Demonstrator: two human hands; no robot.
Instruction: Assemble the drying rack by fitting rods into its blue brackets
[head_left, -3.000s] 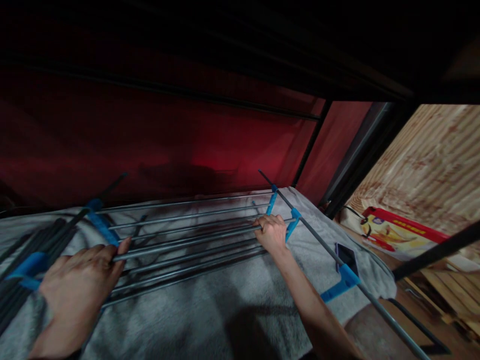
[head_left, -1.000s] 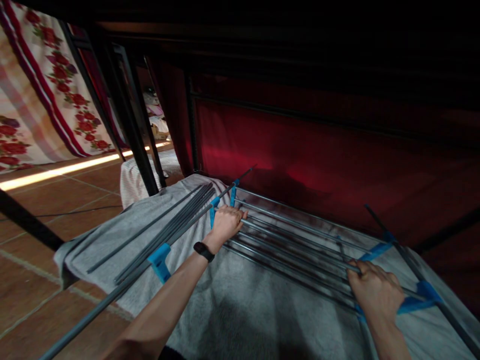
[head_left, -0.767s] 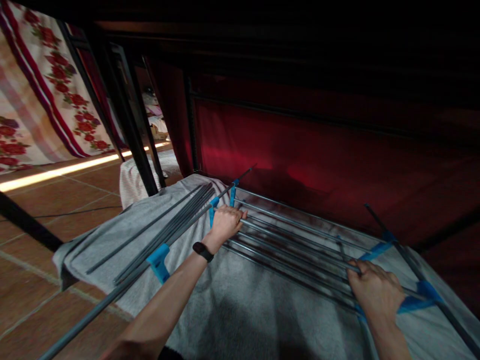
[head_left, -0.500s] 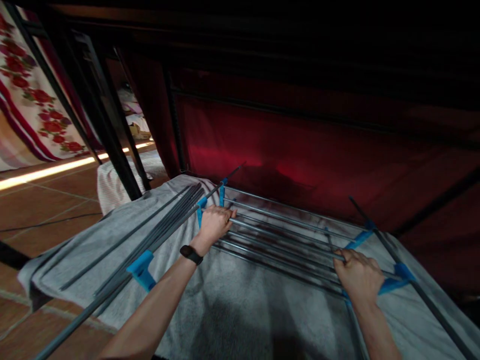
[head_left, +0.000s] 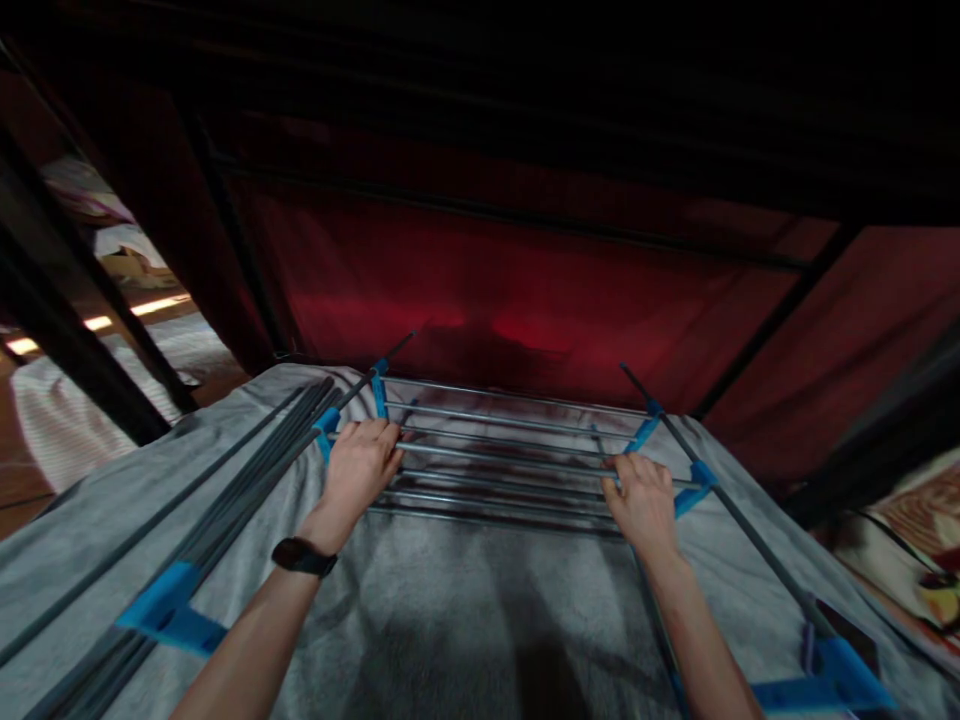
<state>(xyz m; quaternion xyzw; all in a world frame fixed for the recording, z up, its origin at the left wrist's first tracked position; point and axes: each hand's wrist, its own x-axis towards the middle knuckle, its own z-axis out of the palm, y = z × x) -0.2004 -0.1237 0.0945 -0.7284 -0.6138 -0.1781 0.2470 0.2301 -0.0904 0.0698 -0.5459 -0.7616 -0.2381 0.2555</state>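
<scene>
A rack of several grey metal rods [head_left: 510, 445] with blue plastic connectors lies on a grey towel [head_left: 450, 610]. My left hand [head_left: 360, 465] grips the left end of one rod beside a blue connector [head_left: 327, 428]; a black band sits on that wrist. My right hand [head_left: 639, 497] grips the right end of the same rod near another blue connector [head_left: 694, 487]. Long side rods run back toward me on both sides.
A bundle of loose grey rods [head_left: 225, 500] lies on the towel at left. A dark red fabric panel [head_left: 510, 300] stands right behind the rack, with black frame bars [head_left: 82, 350] at left. A dark phone [head_left: 844, 625] rests on the towel at lower right.
The view has swung from left to centre, so the rack now sits straight ahead. Both hands keep their hold on the rod ends; the floral cloth at left has left the picture.
</scene>
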